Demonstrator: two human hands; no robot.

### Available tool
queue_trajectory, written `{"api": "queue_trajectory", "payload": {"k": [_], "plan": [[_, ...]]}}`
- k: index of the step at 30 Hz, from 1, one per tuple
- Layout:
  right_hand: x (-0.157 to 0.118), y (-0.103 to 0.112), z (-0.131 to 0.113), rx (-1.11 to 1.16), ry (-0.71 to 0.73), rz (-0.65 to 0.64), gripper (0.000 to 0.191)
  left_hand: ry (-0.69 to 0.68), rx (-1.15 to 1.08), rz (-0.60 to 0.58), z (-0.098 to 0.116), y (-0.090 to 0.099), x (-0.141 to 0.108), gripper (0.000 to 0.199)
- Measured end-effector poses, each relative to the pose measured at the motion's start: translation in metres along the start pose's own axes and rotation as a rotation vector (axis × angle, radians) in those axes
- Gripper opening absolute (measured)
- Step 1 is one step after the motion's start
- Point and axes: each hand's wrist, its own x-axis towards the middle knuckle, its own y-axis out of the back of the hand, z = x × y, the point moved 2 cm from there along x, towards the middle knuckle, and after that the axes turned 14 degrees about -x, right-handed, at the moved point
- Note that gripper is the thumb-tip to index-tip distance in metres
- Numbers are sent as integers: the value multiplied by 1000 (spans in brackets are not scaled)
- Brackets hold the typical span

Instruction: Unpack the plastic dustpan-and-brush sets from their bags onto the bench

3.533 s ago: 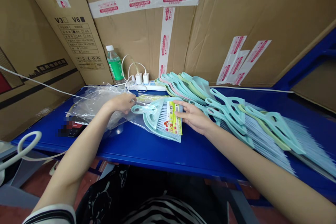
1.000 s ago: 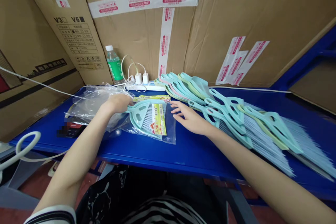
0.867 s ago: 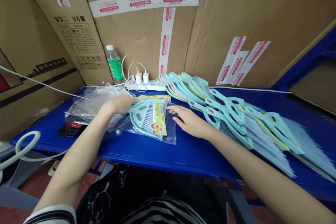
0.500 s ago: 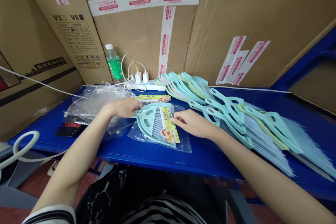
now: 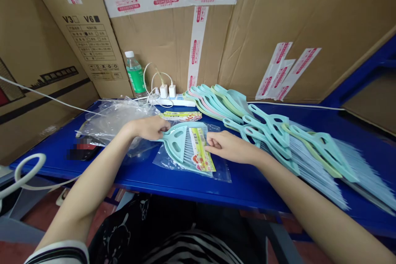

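Observation:
A mint-green dustpan (image 5: 175, 143) lies on the blue table with a grey-bristled brush (image 5: 188, 152) nested in it. A clear plastic bag (image 5: 223, 173) surrounds the pair, and a yellow printed label card (image 5: 202, 154) rests over the bristles. My left hand (image 5: 152, 127) is closed around the handle end, which its fingers partly hide. At the card's right edge, my right hand (image 5: 227, 145) is closed with curled fingers on the bag's film; its fingertips are partly hidden.
Loose clear bags (image 5: 116, 121) lie at left beside a dark phone-like object (image 5: 83, 149). More label cards (image 5: 181, 116), a power strip (image 5: 179, 101) and a bottle (image 5: 136, 76) stand behind. Stacked dustpans (image 5: 213, 101) and several brushes (image 5: 278, 140) occupy the right.
The bagged dustpan, brush and card have shifted slightly right. Both hands moved a little right with them, and my right hand's fingers are more curled now.

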Motion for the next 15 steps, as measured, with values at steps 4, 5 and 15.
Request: {"api": "queue_trajectory", "payload": {"k": [4, 5, 15], "plan": [[1, 2, 0, 27, 96, 58, 12, -5, -55, -9, 4, 1, -1, 13], [1, 2, 1, 29, 98, 65, 7, -13, -67, -9, 4, 1, -1, 12], [2, 3, 8, 97, 163, 34, 46, -10, -80, -6, 4, 1, -2, 11]]}}
